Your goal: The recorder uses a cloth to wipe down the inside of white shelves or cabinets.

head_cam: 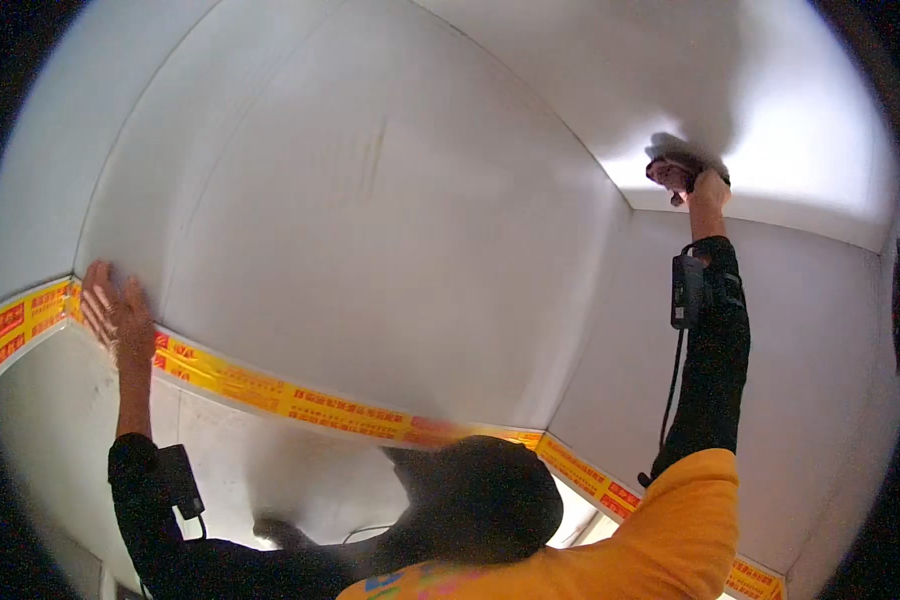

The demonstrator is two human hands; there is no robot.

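Observation:
My left hand (120, 311) rests with its fingers spread against the white wall panel (390, 247) at the left, by a corner. It overlaps the yellow tape with red printing (255, 390). At the upper right, my right hand (709, 191) grips a bunched dark reddish-brown cloth (671, 172) and holds it against a brightly lit white surface (795, 165). Both arms have black sleeves, each with a small black box strapped on and a cable attached.
A head in a dark cap (487, 499) and an orange garment (645, 525) fill the lower middle. White panels meet at seams and corners around the enclosure. Faint brownish streaks (373, 161) mark the large panel. A blurred dark object (283, 531) is near the lower left, beside a light.

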